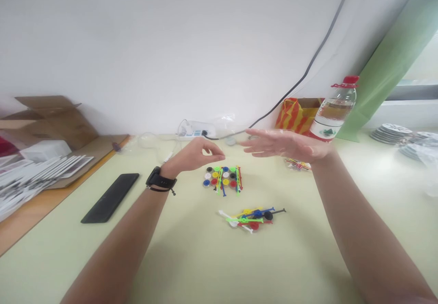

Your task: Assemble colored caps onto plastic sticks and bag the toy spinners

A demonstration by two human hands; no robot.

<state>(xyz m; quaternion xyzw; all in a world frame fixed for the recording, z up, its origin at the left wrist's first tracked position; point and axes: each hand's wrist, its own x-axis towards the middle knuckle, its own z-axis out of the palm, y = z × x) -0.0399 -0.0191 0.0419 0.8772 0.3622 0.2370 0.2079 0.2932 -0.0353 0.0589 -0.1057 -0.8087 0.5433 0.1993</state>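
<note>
My left hand (200,152), with a black watch (160,178) on its wrist, hovers just behind and left of a grouped set of coloured pieces (224,179). Its thumb and fingertips come together in a pinch; whatever they hold, if anything, is too small to see. My right hand (277,144) is raised to the right of that set, fingers stretched out, slightly blurred, nothing in it. The set has small round discs in rows and thin plastic sticks in green, blue, yellow and red. Nearer me lies a loose pile of similar sticks and discs (251,219).
A black flat slab (110,198) lies at left, near stacked white cards (44,180) and a cardboard box (54,117). At the back are a power strip (195,129), a red-yellow bag (294,114) and a bottle (333,110). Stacked discs (390,133) stand far right.
</note>
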